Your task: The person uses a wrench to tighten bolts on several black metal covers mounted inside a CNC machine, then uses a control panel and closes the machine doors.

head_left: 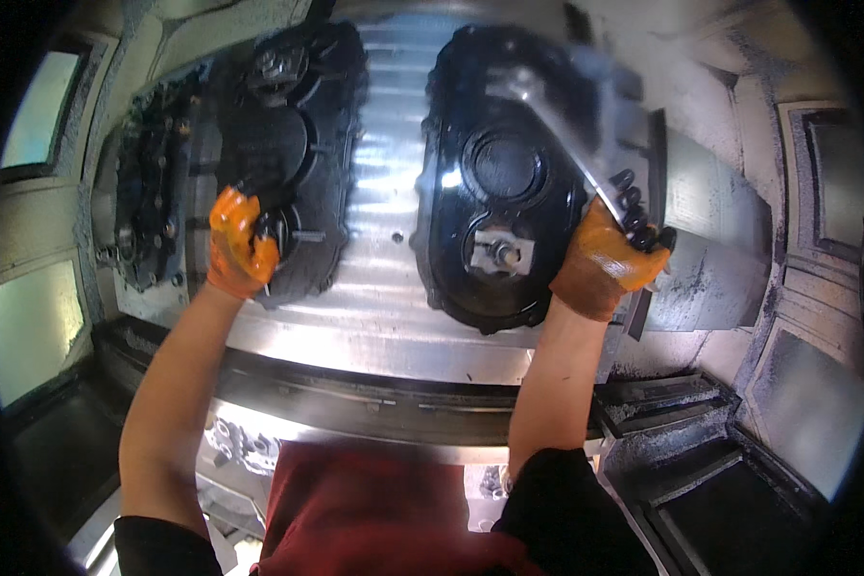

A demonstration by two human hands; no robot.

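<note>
Both my hands wear orange gloves with black fingertips. Gripped in my right hand (612, 248) is a long silver wrench (571, 144), slanting up and left over a black oval cover (470, 274). The wrench's far head is blurred, above the upper part of that cover. A clamp with a bolt (502, 253) sits in the cover's lower opening. My left hand (243, 240) is curled over the lower part of a second black cover (328, 144). Something dark shows between its fingers, too unclear to name.
The covers lie on a shiny metal fixture plate (394, 206). A dark, bolt-studded part (149, 192) stands at the far left. Along the front runs a metal ledge (384, 408). Machine enclosure walls with windows (43, 110) rise on both sides, and a dark tray (730, 499) is lower right.
</note>
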